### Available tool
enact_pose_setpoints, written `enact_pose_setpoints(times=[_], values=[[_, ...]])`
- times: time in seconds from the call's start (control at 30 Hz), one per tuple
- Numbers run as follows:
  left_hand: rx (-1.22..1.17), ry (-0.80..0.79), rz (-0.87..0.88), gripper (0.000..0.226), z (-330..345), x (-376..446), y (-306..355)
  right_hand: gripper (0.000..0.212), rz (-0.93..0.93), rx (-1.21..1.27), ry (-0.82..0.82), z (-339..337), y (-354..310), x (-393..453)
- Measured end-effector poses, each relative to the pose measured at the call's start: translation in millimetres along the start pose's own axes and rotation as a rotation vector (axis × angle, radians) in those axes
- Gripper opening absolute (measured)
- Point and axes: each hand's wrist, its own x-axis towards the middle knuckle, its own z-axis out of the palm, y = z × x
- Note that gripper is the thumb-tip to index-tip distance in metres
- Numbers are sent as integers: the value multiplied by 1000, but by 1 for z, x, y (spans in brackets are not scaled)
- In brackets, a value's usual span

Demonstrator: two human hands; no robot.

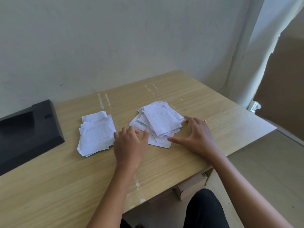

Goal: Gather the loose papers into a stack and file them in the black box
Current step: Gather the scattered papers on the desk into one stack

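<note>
White papers point(162, 121) faintly printed, black box point(28, 129), pale wood-grain table point(65, 178).

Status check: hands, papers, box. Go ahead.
Left hand open, between the two paper piles. Right hand open, flanking right pile. Left pile untouched. Black box far left, path clear.

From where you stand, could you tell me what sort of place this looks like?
Probably a plain office or study room: a light wood-grain desk against a bare pale wall, two piles of loose white papers, and a black plastic filing box.
</note>
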Motion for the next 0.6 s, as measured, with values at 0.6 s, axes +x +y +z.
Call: enact_pose_setpoints(times=[0.6], values=[[213, -553, -35, 95, 54, 88, 122, 108, -28, -131, 21, 7, -6, 0]])
